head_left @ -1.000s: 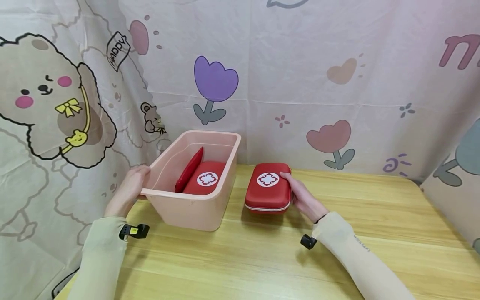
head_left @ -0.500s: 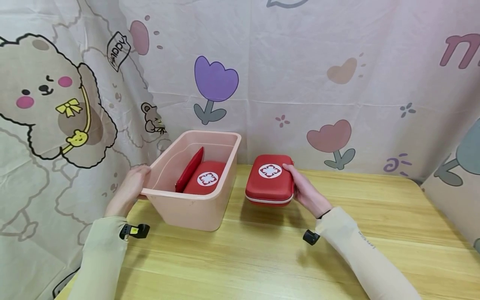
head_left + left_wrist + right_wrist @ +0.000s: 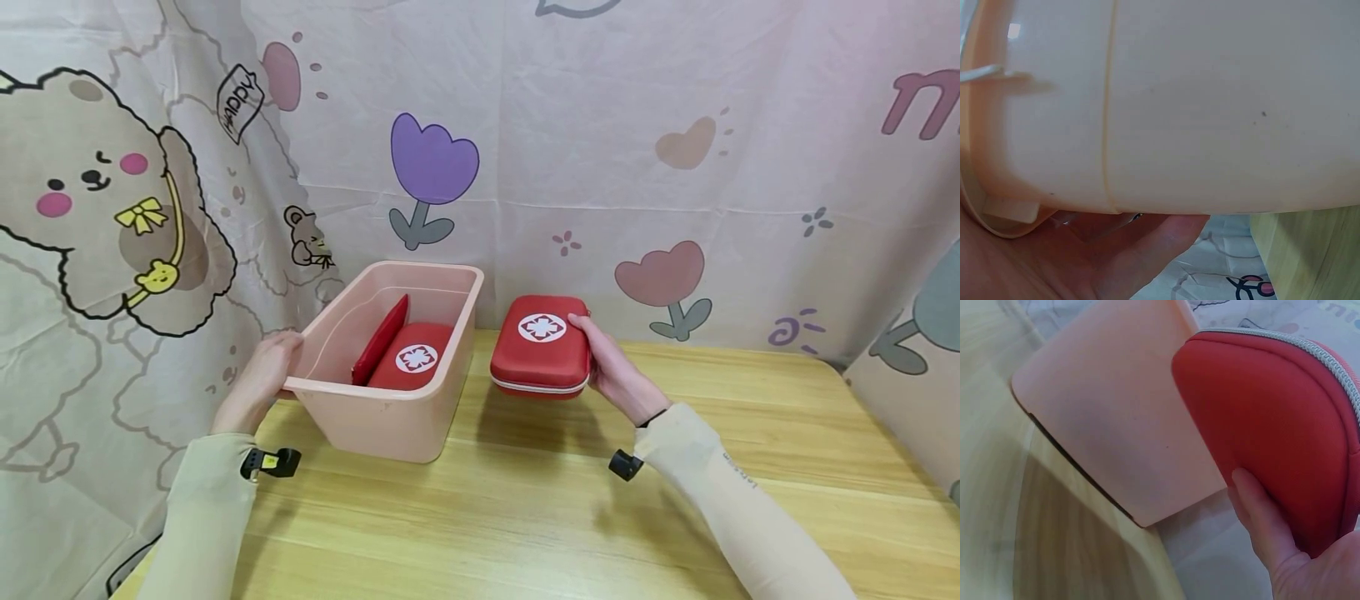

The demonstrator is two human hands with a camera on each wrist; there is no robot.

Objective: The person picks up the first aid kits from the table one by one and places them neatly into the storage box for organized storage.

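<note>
My right hand (image 3: 621, 375) grips a red zippered first-aid case (image 3: 540, 350) by its right side, thumb on top beside the white emblem. The case is raised over the table, its shadow below. In the right wrist view, fingers (image 3: 1266, 519) press against the red case (image 3: 1266, 419). My left hand (image 3: 258, 371) holds the near left rim of a pink plastic bin (image 3: 382, 421). Fingers (image 3: 1160, 244) lie along the bin's outer wall (image 3: 1222, 112) in the left wrist view. Inside the bin are another red first-aid case (image 3: 405, 371) lying flat and a red item (image 3: 378, 342) leaning beside it.
The bin stands on a wooden table (image 3: 487, 525), left of the held case. Behind the table and at its left hangs a printed curtain (image 3: 555, 125). Wrist cameras (image 3: 626, 465) are strapped to both arms.
The case in my right hand has risen off the table, its shadow now further below it. My left hand and the bin have stayed in place.
</note>
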